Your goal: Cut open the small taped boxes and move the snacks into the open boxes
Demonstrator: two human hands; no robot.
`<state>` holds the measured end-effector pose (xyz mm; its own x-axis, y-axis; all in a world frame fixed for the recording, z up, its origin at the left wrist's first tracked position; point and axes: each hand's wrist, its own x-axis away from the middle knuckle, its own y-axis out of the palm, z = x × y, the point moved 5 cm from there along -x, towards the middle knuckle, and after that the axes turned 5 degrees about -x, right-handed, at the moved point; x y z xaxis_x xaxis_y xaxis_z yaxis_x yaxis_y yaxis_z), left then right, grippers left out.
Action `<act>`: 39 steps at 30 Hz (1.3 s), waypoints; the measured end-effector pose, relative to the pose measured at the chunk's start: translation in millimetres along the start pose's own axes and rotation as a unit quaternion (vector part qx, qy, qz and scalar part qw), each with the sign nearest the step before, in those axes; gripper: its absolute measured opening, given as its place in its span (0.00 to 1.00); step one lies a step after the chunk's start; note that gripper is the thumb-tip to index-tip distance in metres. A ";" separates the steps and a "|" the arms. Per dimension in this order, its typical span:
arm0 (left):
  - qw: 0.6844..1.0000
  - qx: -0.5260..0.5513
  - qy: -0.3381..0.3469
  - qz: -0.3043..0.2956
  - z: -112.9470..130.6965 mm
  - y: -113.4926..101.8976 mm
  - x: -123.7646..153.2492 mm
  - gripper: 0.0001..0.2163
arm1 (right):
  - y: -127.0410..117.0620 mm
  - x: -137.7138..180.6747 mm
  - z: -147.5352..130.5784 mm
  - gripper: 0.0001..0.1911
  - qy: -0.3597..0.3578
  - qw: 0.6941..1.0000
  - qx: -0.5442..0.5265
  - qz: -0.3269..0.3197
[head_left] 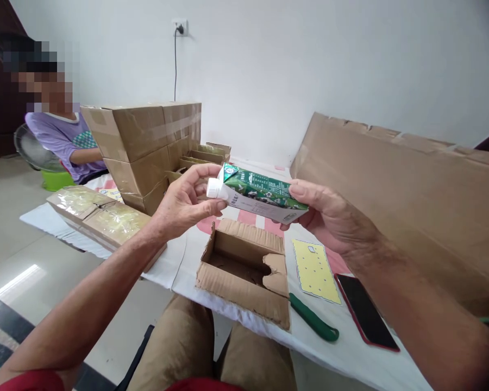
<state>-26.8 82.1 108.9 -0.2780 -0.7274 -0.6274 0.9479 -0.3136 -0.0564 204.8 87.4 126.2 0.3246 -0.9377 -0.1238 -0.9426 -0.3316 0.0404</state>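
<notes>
A green and white drink carton (261,191) with a white screw cap lies on its side in the air, held between both hands. My left hand (187,198) grips its cap end, thumb below and fingers around the top. My right hand (330,212) holds the bottom end, with the thumb on the upper face. Below the carton, a small cardboard box (244,231) stands with its flaps folded outward; its visible inside holds nothing. The green handle (314,319) of a tool lies beside the box, its far end hidden under a flap.
Stacked cardboard boxes (142,130) rise at the left, with a taped box (101,214) before them. A large cardboard sheet (391,190) leans at the right. A yellow card (315,271) and a phone (367,312) lie on the table. A person (65,136) sits at left.
</notes>
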 end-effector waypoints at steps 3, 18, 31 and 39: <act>1.000 -0.007 0.005 -0.001 0.3 -3.1 -3.1 0.27 | 2.5 2.3 -2.1 0.23 -0.001 1.000 -0.008 -0.018; 0.998 -0.012 0.061 0.023 14.2 -38.5 -90.2 0.29 | 0.9 -27.4 -66.3 0.26 -0.278 0.951 0.119 0.057; 0.921 -0.200 -0.327 0.062 -143.3 -116.2 -33.1 0.28 | 27.4 -157.0 77.8 0.15 0.063 0.950 0.306 0.008; 0.782 -0.370 -0.502 0.007 -257.8 -186.5 -1.0 0.24 | 74.5 -242.7 208.3 0.20 0.138 0.934 0.311 -0.106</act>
<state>-163.2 298.7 -80.2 0.1034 -0.9566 0.2725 0.6785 -0.1325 -0.7226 39.3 311.9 -47.2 0.4355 -0.8776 0.2005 -0.6902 -0.4685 -0.5514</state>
